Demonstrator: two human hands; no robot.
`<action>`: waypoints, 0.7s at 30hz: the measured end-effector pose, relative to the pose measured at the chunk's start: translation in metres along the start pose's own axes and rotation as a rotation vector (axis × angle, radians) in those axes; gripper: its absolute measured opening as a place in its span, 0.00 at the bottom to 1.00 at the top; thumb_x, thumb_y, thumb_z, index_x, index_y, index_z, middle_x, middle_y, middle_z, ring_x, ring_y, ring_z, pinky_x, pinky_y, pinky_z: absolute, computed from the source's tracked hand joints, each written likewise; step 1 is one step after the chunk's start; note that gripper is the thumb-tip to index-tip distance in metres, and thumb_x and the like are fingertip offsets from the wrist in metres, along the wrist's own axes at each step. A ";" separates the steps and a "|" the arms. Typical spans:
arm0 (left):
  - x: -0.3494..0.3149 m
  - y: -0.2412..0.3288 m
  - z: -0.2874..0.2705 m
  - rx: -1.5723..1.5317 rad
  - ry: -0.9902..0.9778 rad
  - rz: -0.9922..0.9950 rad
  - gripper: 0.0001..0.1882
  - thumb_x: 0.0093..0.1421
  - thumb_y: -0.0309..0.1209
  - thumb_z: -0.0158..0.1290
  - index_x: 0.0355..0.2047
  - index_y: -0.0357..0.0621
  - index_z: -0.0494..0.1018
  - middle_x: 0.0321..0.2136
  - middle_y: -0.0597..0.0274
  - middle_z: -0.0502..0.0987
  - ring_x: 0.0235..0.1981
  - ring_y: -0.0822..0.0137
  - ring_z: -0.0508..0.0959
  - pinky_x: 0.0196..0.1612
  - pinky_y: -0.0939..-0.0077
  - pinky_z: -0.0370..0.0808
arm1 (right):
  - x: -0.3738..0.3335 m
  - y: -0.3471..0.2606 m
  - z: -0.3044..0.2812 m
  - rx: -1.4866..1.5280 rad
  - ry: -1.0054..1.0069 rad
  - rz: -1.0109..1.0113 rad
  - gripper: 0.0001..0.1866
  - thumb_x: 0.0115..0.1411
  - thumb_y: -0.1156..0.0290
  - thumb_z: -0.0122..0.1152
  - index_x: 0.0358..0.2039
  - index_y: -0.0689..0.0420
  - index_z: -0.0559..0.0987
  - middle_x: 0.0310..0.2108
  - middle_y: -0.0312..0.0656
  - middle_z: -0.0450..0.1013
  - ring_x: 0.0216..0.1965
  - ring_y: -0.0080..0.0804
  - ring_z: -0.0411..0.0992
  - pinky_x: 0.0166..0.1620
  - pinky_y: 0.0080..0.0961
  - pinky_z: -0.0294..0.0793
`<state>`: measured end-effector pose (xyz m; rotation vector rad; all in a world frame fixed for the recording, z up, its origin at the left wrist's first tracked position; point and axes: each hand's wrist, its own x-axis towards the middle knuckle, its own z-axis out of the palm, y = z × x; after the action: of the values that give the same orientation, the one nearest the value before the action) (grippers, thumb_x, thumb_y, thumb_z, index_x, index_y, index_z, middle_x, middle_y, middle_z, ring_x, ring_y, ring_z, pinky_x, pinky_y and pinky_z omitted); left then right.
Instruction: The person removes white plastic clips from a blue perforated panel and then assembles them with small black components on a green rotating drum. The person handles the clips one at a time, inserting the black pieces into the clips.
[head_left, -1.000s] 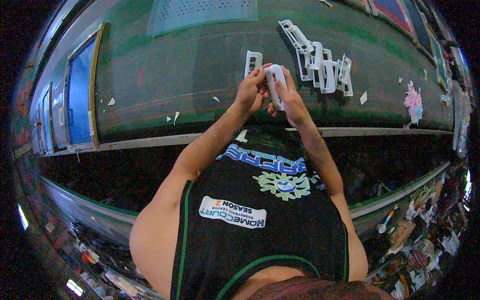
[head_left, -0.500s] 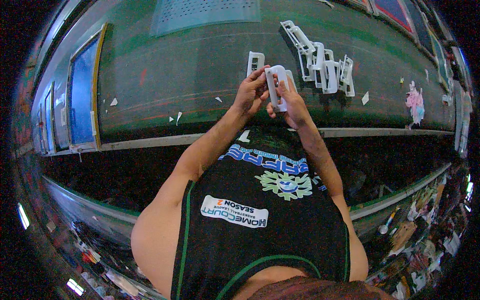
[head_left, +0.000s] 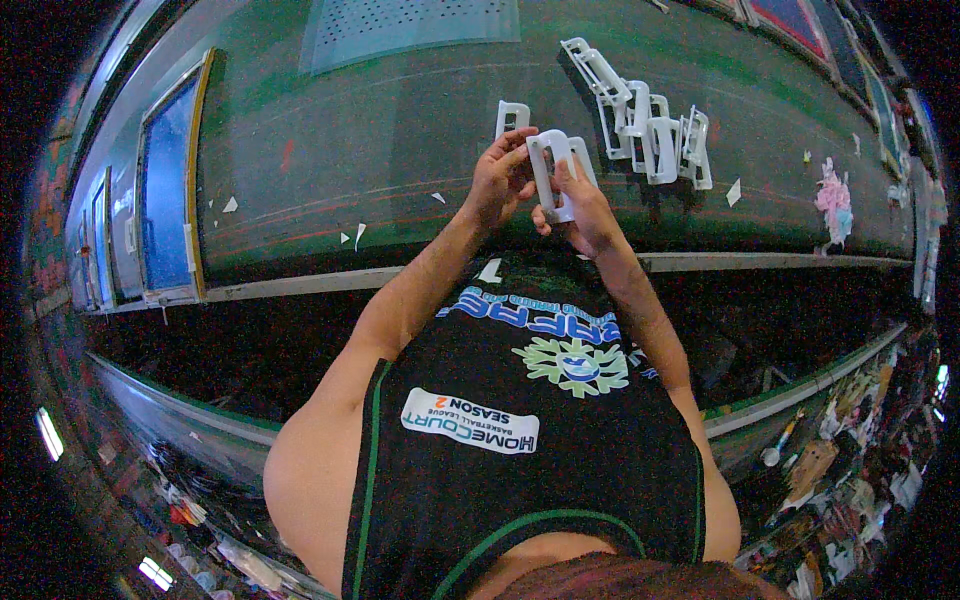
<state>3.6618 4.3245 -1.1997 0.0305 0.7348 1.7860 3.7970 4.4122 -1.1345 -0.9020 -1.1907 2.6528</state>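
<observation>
Close to the front edge of the table, my right hand [head_left: 592, 208] grips a white plastic rectangular frame [head_left: 540, 172] with a long open slot, its thumb lying across the near face. A second white part shows behind it by the right fingers; whether the two are joined I cannot tell. My left hand [head_left: 495, 178] pinches the upper left edge of the frame, fingertips closed. Just beyond the left fingers lies another slotted white piece [head_left: 503, 115], partly covered by the hand. Several similar white frames [head_left: 634, 110] lie in an overlapping heap to the far right of my hands.
A dark green table [head_left: 350, 150] spreads ahead, with a pale front rail [head_left: 290, 284]. Blue framed panels [head_left: 168, 185] rest at the left, a perforated translucent sheet [head_left: 410, 30] at the back. White scraps [head_left: 359, 236] and a pink crumpled scrap [head_left: 832, 205] lie about. Clutter [head_left: 810, 470] fills the lower right.
The held frame has turned slightly, and the white part behind it shows more. Both hands keep their grip at nearly the same place. The heap has not been moved.
</observation>
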 end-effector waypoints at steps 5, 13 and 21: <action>0.001 0.005 0.002 0.027 -0.029 0.019 0.23 0.68 0.31 0.45 0.62 0.45 0.61 0.44 0.56 0.75 0.36 0.67 0.80 0.23 0.78 0.78 | -0.001 0.001 0.000 0.039 -0.036 -0.005 0.26 0.73 0.48 0.43 0.63 0.49 0.59 0.36 0.42 0.73 0.21 0.34 0.75 0.20 0.30 0.74; 0.008 0.006 0.006 0.114 0.045 0.029 0.28 0.63 0.27 0.47 0.63 0.48 0.54 0.43 0.60 0.69 0.32 0.67 0.77 0.12 0.81 0.72 | -0.004 0.000 -0.006 0.105 -0.155 0.006 0.30 0.73 0.45 0.40 0.64 0.54 0.62 0.38 0.49 0.76 0.21 0.31 0.74 0.19 0.24 0.72; 0.003 0.011 -0.003 0.011 -0.102 0.093 0.29 0.61 0.24 0.49 0.62 0.48 0.55 0.46 0.59 0.70 0.46 0.62 0.75 0.50 0.65 0.76 | -0.007 -0.006 -0.003 0.140 -0.145 0.010 0.30 0.73 0.46 0.41 0.65 0.54 0.61 0.38 0.50 0.76 0.21 0.30 0.74 0.20 0.24 0.73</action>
<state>3.6501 4.3241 -1.1978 0.1644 0.6787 1.8546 3.8040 4.4165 -1.1283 -0.7066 -1.0131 2.8093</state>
